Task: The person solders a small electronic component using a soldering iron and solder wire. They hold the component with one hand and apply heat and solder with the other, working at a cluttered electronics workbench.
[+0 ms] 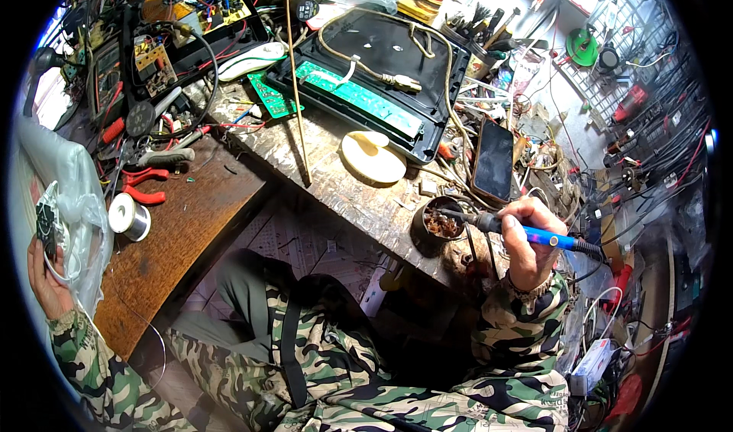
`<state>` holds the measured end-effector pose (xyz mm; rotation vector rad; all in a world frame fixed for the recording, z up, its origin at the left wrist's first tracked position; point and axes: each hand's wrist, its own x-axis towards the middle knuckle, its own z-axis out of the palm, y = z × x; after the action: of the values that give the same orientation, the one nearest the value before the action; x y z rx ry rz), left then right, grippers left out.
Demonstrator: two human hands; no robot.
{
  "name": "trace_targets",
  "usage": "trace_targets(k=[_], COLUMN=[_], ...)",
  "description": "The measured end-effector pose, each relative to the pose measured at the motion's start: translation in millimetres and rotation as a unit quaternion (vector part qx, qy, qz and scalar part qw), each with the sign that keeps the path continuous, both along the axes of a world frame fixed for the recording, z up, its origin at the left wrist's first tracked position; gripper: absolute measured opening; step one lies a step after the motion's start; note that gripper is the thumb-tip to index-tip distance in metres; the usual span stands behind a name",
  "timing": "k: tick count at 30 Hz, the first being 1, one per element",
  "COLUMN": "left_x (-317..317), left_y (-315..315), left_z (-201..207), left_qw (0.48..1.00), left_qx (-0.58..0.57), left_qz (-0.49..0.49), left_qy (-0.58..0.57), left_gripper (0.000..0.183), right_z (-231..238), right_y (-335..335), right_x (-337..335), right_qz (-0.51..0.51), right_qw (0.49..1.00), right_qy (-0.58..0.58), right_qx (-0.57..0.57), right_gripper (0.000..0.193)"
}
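"what sort of place is this?"
"an electronics repair workshop, by its soldering iron (556,240), solder spool (130,217) and red-handled pliers (145,186)."
"anything else?"
"bare circuit boards (269,98) on a scuffed bench (366,214), dark cables (658,138) massed alongside."

Scuffed workbench (328,207) under a black plastic casing (366,56), small green circuit board (269,97), round cream lid (365,166), small pot (419,224) near the edge, brown wooden tabletop (179,229) alongside, red-handled pliers (145,195) and a wire spool (130,216) on it
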<state>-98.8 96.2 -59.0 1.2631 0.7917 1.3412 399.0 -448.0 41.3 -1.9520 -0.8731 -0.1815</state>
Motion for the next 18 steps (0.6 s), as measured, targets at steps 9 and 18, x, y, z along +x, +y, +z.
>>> trace_targets(k=[9, 18], left_x=[0, 12], left_y=[1, -8], left_z=[2, 3], left_qw=[1.0, 1.0], left_qx=[-0.014, -0.017], left_qz=[-0.005, 0.008], left_qy=[-0.012, 0.004], left_gripper=[0.03, 0.027], right_z=[2, -3], right_y=[3, -9], right_x=[-4, 14], right_qz=[-0.014, 0.004], right_qw=[1.0, 0.933], right_qy=[0.021, 0.216], right_qx=[0.009, 0.286], right_gripper=[0.009, 0.018])
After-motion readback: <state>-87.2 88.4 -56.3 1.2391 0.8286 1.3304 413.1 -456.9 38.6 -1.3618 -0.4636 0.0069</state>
